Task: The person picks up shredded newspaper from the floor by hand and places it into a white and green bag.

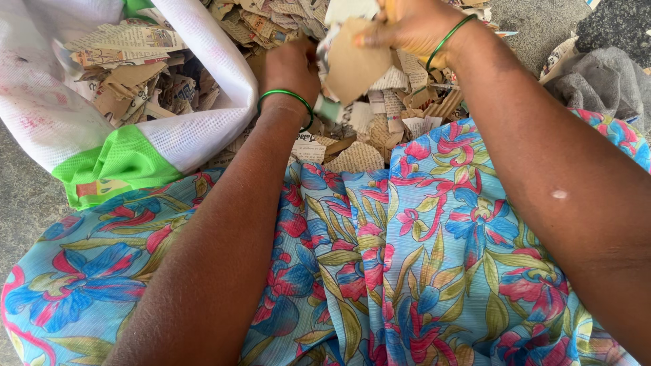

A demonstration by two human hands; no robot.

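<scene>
My left hand (290,68), with a green bangle at the wrist, is closed on scraps at the edge of a pile of torn newspaper and brown cardboard pieces (380,115). My right hand (407,27), also with a green bangle, grips a brown cardboard piece (356,64) held above the pile. Both hands are close together over the pile, just beyond my lap, which is covered in blue floral cloth (380,257).
A white woven sack with a green band (122,159) lies open at the left, holding more paper and cardboard scraps (135,81). A grey cloth (597,81) sits at the far right on the grey concrete floor (536,24).
</scene>
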